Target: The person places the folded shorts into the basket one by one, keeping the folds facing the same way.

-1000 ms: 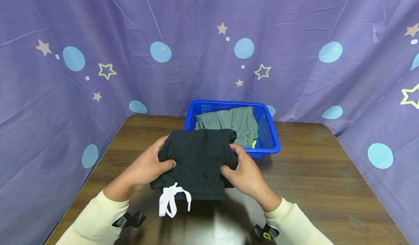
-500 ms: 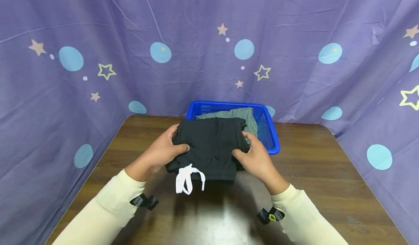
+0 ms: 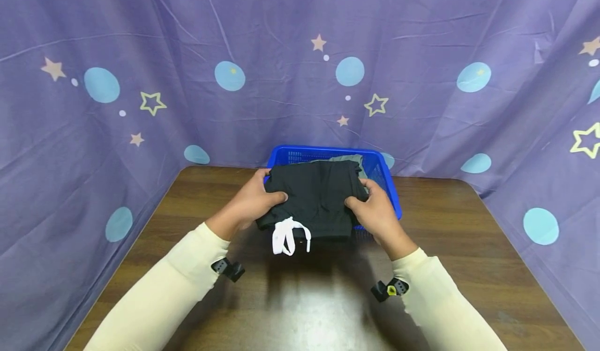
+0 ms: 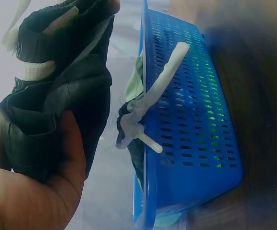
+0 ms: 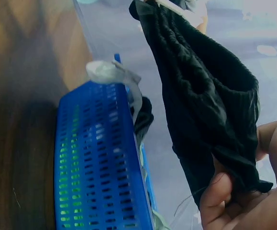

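Note:
Folded black drawstring shorts (image 3: 319, 195) are held up by both hands, their white drawstring (image 3: 286, 236) dangling at the front. My left hand (image 3: 250, 202) grips the left edge, thumb on top and fingers underneath. On the opposite edge my right hand (image 3: 377, 210) pinches the cloth the same way. The shorts overlap the blue basket (image 3: 388, 184) in the head view. Both wrist views show them raised above the basket's rim. Grey-green cloth (image 3: 353, 158) lies in the basket, mostly hidden behind the shorts.
A white cord (image 4: 164, 72) with some dark cloth hangs over the basket's near rim. Bright green shows through the basket's holes. The wooden table (image 3: 469, 267) reaches back to a purple curtain (image 3: 290, 80) behind the basket.
Both hands have carried the black shorts forward and to the right, from in front of the basket to over it. More of the grey-green cloth is now covered.

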`<control>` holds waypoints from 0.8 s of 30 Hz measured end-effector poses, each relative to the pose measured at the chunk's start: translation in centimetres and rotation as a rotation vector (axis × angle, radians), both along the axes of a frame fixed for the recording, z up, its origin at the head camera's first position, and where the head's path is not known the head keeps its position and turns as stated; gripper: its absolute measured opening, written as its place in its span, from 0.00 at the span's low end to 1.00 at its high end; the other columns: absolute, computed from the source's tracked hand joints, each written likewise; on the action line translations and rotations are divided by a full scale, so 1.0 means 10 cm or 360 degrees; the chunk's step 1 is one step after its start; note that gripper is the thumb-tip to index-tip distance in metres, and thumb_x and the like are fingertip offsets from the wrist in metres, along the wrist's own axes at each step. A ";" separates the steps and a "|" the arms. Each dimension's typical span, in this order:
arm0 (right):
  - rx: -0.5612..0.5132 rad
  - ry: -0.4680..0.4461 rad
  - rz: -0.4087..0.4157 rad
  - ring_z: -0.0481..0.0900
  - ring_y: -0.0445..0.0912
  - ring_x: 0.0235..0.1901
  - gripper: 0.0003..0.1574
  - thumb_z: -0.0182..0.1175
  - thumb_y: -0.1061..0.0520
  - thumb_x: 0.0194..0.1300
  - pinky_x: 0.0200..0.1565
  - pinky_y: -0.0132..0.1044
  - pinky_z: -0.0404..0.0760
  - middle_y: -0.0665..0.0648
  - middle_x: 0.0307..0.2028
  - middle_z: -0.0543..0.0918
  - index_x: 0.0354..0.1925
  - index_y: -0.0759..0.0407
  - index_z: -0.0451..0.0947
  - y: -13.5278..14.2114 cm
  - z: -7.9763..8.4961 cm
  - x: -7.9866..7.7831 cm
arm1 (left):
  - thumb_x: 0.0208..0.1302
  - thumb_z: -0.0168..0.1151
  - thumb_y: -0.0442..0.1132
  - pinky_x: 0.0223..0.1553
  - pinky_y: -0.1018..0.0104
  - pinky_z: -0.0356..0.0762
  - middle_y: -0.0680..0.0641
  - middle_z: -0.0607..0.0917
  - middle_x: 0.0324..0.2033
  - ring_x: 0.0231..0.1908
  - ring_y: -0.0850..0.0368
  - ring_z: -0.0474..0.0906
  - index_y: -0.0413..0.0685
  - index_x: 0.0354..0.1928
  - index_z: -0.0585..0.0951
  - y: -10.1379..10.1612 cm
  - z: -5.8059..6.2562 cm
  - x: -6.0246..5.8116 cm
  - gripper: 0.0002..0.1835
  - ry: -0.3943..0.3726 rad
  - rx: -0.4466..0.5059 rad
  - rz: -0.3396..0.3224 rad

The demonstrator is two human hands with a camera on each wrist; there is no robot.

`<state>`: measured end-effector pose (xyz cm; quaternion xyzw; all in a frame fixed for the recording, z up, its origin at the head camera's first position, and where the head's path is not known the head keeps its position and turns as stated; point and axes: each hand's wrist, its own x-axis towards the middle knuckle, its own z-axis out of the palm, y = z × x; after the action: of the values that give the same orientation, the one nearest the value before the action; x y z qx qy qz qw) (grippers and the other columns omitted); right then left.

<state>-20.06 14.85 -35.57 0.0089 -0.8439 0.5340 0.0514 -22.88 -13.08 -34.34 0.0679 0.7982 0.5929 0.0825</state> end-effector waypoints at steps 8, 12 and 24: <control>-0.0219 -0.0070 -0.0044 0.85 0.53 0.39 0.33 0.61 0.61 0.64 0.38 0.40 0.86 0.69 0.50 0.82 0.66 0.68 0.69 0.07 0.00 -0.19 | 0.64 0.66 0.36 0.41 0.63 0.81 0.33 0.71 0.58 0.43 0.49 0.80 0.36 0.73 0.54 0.15 0.00 -0.22 0.41 -0.0091 -0.0006 0.0089; -0.0244 -0.0059 -0.0108 0.84 0.51 0.38 0.31 0.61 0.62 0.64 0.36 0.38 0.85 0.68 0.49 0.82 0.64 0.69 0.71 0.09 -0.01 -0.29 | 0.64 0.67 0.37 0.46 0.62 0.78 0.34 0.69 0.59 0.47 0.48 0.77 0.35 0.70 0.58 0.22 0.00 -0.34 0.38 -0.0071 -0.0007 0.0135; -0.0262 -0.0068 -0.0267 0.82 0.49 0.37 0.32 0.60 0.60 0.65 0.34 0.35 0.84 0.66 0.46 0.82 0.66 0.66 0.71 0.11 0.00 -0.60 | 0.66 0.68 0.40 0.47 0.61 0.78 0.39 0.72 0.60 0.47 0.48 0.77 0.41 0.69 0.64 0.37 -0.01 -0.66 0.34 -0.0055 0.0096 0.0155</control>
<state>-26.06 15.96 -35.62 -0.0775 -0.7959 0.5952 0.0785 -29.49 -9.42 -34.49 0.0211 0.7808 0.6210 0.0651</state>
